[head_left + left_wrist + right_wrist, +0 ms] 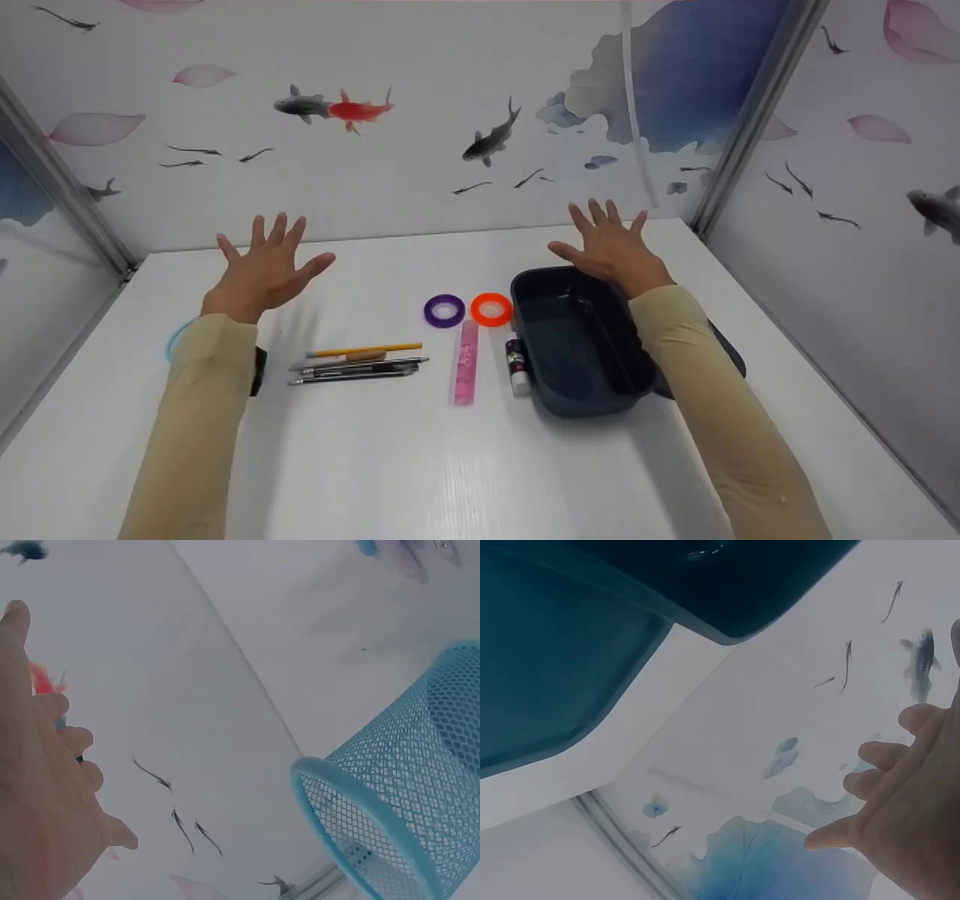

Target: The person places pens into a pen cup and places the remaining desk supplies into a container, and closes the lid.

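My left hand (259,279) is held in the air with its fingers spread, touching nothing. Beneath its forearm, a light-blue mesh pen holder (397,772) stands on the table; in the head view only a bit of its rim (172,341) shows. My right hand (613,251), also spread and holding nothing, hovers over the far end of a dark blue open box (581,409). To the right of that box lies a dark flat lid (547,660), partly hidden by the right sleeve in the head view.
Between the hands lie a yellow pencil (364,349), several pens (360,371), a purple tape ring (428,311), an orange tape ring (475,310) and a long pink packet (466,364). A small black-and-white tube (517,367) lies against the box. Printed walls border the white table (420,472).
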`<move>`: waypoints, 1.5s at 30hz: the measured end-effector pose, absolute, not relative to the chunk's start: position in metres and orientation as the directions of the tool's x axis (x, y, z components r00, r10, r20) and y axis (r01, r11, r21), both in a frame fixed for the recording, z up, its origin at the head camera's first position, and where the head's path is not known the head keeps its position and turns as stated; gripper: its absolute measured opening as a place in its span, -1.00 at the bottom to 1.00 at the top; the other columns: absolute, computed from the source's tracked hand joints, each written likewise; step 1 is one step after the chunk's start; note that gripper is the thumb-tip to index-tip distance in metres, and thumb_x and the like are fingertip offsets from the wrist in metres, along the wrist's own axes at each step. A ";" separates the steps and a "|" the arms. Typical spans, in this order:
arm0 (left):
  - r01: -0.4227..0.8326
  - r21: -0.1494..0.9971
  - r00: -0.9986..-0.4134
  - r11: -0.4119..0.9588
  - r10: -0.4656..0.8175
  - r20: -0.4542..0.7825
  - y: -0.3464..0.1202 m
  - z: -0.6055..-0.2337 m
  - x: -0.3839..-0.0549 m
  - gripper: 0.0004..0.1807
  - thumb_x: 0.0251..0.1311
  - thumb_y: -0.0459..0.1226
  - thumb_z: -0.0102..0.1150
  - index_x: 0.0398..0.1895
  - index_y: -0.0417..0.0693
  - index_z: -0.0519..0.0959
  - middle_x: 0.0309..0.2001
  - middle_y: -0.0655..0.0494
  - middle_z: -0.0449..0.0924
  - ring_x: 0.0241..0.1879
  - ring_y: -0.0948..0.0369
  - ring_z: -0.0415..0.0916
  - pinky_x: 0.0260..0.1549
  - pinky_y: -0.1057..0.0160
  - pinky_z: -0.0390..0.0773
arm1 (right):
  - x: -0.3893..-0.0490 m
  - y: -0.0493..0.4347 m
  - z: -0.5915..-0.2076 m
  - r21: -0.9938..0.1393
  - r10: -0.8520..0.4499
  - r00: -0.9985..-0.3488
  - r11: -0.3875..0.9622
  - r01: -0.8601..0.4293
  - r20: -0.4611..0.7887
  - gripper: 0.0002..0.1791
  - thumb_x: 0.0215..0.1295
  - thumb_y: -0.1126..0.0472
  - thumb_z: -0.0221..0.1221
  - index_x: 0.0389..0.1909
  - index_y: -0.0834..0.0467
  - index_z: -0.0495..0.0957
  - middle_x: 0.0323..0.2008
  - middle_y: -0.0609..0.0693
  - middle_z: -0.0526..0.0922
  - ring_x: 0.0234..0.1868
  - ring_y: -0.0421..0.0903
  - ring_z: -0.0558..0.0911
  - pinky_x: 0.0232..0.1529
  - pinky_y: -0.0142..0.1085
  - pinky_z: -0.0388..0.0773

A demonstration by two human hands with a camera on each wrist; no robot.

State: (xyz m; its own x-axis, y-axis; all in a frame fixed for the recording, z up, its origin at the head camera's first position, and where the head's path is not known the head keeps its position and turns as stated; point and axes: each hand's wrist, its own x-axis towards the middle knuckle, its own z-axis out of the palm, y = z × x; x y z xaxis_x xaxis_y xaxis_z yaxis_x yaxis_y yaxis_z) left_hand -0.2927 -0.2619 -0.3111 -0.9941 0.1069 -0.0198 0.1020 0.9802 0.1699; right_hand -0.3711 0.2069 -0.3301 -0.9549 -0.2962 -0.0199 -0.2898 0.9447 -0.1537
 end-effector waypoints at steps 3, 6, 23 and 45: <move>0.096 0.213 -0.994 0.972 0.106 -0.035 -0.274 -0.310 -0.286 0.11 0.31 0.47 -0.43 0.62 -0.15 -0.24 0.59 -0.36 -0.42 0.53 -0.38 -0.61 0.23 -0.62 -0.66 | -0.371 0.198 -0.332 -0.148 -0.314 -0.949 0.939 -0.309 -0.011 -0.03 0.44 -0.45 -0.25 0.63 0.06 -0.22 0.61 0.29 -0.23 0.61 0.33 -0.29 0.38 0.54 -0.53; 0.095 0.224 -0.993 0.970 0.107 -0.044 -0.286 -0.309 -0.278 0.14 0.28 0.49 -0.44 0.62 -0.15 -0.25 0.59 -0.36 -0.44 0.51 -0.40 -0.64 0.22 -0.62 -0.68 | -0.368 0.189 -0.332 -0.154 -0.340 -0.940 0.930 -0.335 -0.006 -0.02 0.42 -0.46 -0.22 0.62 0.06 -0.19 0.61 0.28 -0.19 0.62 0.31 -0.27 0.40 0.52 -0.52; 0.121 0.442 -0.990 0.889 0.076 0.119 -0.348 -0.324 -0.229 -0.07 0.47 0.23 -0.25 0.63 -0.07 -0.30 0.58 -0.41 -0.34 0.53 -0.42 -0.51 0.30 -0.56 -0.64 | -0.335 0.122 -0.311 -0.296 -0.455 -0.889 0.857 -0.422 -0.047 -0.02 0.27 -0.52 -0.05 0.58 -0.06 0.08 0.59 0.13 0.09 0.59 0.22 0.07 0.58 0.26 -0.11; -0.038 0.818 -0.961 0.574 -0.247 0.128 -0.361 -0.379 -0.175 0.14 0.35 0.16 0.04 0.54 0.30 -0.67 0.62 -0.16 -0.61 0.58 -0.26 -0.57 0.36 -0.59 -0.28 | -0.270 0.043 -0.356 -0.846 -0.401 -0.914 0.467 -0.257 0.056 -0.51 0.32 0.04 0.32 0.23 0.06 0.53 0.21 0.06 0.60 0.25 0.00 0.59 0.18 -0.17 0.66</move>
